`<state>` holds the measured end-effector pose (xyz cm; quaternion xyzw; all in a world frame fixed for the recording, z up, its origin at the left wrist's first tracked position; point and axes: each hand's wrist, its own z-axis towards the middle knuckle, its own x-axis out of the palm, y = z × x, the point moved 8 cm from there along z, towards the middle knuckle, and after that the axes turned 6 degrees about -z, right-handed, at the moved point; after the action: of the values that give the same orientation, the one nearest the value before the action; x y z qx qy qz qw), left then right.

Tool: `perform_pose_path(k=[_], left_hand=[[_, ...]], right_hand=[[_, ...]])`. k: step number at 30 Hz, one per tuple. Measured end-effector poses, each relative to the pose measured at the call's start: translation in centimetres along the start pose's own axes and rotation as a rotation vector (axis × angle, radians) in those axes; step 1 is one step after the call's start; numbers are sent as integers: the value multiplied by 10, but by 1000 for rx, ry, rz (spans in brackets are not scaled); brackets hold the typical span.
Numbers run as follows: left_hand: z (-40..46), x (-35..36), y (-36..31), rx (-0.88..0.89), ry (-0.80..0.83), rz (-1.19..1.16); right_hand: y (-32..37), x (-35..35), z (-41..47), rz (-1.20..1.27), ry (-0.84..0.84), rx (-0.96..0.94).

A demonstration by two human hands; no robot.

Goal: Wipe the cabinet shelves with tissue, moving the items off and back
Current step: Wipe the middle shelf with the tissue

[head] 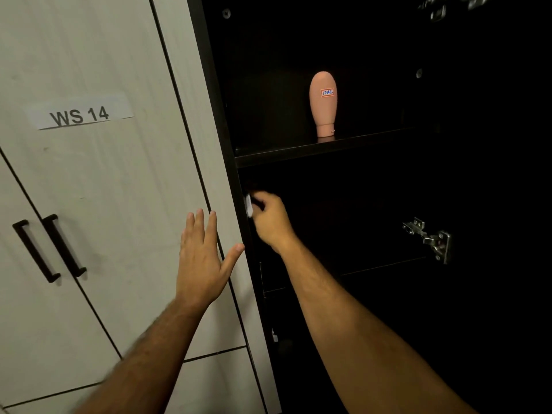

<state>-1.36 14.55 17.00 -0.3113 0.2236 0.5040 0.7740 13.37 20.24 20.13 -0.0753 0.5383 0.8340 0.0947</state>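
Note:
The open cabinet is dark inside. A peach bottle [323, 104] with a small label stands cap-down on the upper shelf [298, 152]. Below that shelf, my right hand [270, 218] reaches into the compartment and pinches a small white tissue [248, 205] against the inner left wall of the cabinet. My left hand [203, 258] lies flat with straight fingers on the pale panel beside the opening, thumb toward the black frame edge. The lower shelf [385, 268] is barely visible in the dark.
To the left are closed pale cabinet doors with two black handles [49, 249] and a paper label reading WS 14 [80, 115]. A metal hinge [430, 239] is fixed to the right inner wall. Another hinge [448, 6] shows at the top right.

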Motion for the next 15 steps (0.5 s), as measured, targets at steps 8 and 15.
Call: perform_pose_path(k=[8,15], left_hand=[[-1,5,1,-15,9,-51],[-3,-3,-3,-22,0,-70]], right_hand=[[-83,22,-50,-526,213,124],[-66,10,-52,-402,39,98]])
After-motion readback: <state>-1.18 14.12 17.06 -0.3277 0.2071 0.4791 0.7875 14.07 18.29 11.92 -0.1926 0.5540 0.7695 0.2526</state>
